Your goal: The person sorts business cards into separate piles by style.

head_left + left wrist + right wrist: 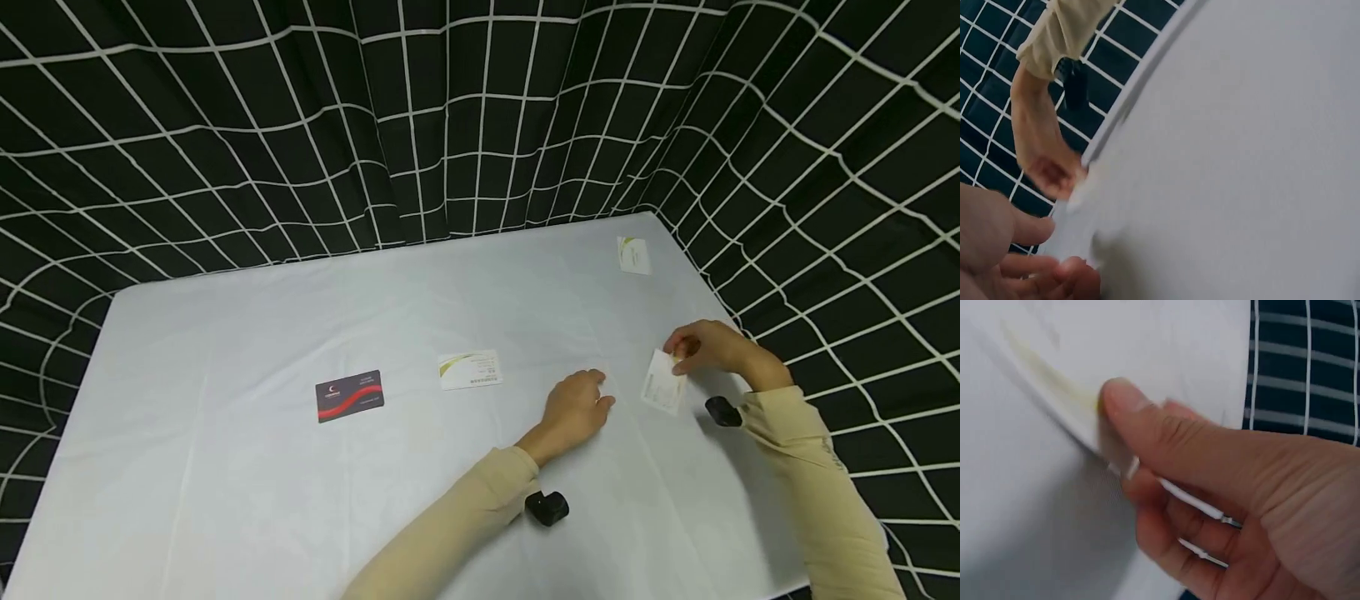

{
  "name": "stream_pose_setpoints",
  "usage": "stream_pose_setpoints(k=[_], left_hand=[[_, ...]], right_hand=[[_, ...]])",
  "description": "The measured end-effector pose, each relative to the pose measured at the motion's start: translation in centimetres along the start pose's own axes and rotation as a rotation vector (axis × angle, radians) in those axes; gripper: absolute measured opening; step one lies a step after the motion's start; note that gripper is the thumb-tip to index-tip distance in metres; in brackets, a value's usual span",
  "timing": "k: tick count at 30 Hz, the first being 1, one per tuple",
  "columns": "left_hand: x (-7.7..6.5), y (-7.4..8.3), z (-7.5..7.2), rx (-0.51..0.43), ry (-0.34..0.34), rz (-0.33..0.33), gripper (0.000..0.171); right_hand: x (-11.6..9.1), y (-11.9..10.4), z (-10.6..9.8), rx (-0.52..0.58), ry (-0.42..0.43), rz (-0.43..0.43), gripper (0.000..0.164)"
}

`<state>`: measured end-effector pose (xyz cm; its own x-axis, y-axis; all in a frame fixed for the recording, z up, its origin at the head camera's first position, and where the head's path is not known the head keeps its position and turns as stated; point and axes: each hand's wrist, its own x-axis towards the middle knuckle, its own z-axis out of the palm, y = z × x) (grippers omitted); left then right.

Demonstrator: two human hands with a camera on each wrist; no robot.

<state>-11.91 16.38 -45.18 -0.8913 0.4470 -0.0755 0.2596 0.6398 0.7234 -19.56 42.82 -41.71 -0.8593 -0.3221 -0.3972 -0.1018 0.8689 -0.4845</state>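
Note:
My right hand point(708, 348) pinches a white business card point(658, 390) between thumb and fingers near the table's right side. In the right wrist view, the thumb presses on the card point(1044, 378), which carries a blurred yellow-green stripe. My left hand point(573, 410) is over the table to the left of that card, its fingers loosely bent around nothing. The left wrist view shows its thumb and fingertips apart, with no object between them. A white card with a green-gold curve point(471, 370) lies left of this hand, with a dark card with a red wave point(349, 397) farther left.
Another white card point(634, 256) lies near the far right corner of the white-covered table point(247, 492). A black curtain with a white grid point(480, 125) borders the table's back and sides. Small black devices point(547, 507) are worn at both wrists.

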Motion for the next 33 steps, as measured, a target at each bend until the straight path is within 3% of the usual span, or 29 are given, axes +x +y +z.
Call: stream_pose_setpoints(k=[3, 6, 11, 15, 20, 26, 33], left_hand=[[0.0, -0.1, 0.0, -0.052, 0.009, -0.067, 0.038], [0.0, -0.3, -0.2, -0.073, 0.025, -0.125, 0.041], [-0.4, -1.2, -0.8, -0.113, 0.095, -0.216, 0.019], [-1.1, -2.5, -2.3, -0.169, 0.169, -0.246, 0.013], [-2.2, -4.8, -5.9, -0.224, 0.307, -0.293, 0.025], [-3.8, -8.5, -10.4, -0.130, 0.480, -0.325, 0.034], [-5.1, -11.1, -11.6, 0.007, 0.498, -0.317, 0.037]], right_hand=[[1.5, -2.0, 1.4, 0.117, -0.024, -0.088, 0.025], [2.4, -3.6, 2.3, 0.178, 0.011, -0.163, 0.023], [3.5, -5.8, 4.2, 0.255, 0.084, -0.244, 0.017], [3.8, -7.7, 5.4, 0.365, 0.118, -0.225, 0.021], [4.3, -11.5, 6.8, 0.483, 0.195, -0.100, 0.031], [6.0, -16.5, 9.6, 0.332, 0.181, -0.016, 0.035], [7.2, -19.7, 11.9, 0.168, 0.173, -0.018, 0.029]])
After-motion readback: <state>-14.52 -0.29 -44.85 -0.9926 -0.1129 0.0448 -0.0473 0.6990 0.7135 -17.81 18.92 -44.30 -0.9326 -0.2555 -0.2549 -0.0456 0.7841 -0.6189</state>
